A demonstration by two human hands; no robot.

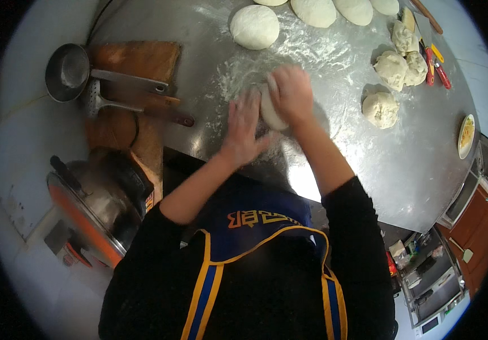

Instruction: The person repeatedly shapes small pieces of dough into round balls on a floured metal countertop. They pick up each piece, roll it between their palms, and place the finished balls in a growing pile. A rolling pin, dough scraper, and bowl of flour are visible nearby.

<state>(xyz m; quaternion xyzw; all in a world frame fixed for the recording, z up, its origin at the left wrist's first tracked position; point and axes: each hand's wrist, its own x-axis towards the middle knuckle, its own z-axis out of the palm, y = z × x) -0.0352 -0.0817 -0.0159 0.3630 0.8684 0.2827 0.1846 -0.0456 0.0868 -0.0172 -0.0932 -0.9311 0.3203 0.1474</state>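
A pale piece of dough point(271, 111) lies on the floured steel worktop point(210, 55) in front of me. My right hand point(292, 91) is curled over its upper right side, slightly blurred. At the dough's left, my left hand point(244, 127) rests palm down with the thumb spread; whether its fingers touch the dough cannot be told. A smooth round of dough point(255, 27) sits just beyond, and more rounds such as this dough round point(314, 12) line the far edge. To the right are rough dough lumps, among them a nearer lump point(380, 110) and a farther lump point(391, 69).
Left, a small pan point(68, 72) and a slotted utensil point(95, 98) lie over a wooden board point(135, 57); a metal pot point(112, 199) stands nearer. Right are red-handled tools point(430, 70), a rolling pin point(427, 16) and a small dish point(466, 137) of food.
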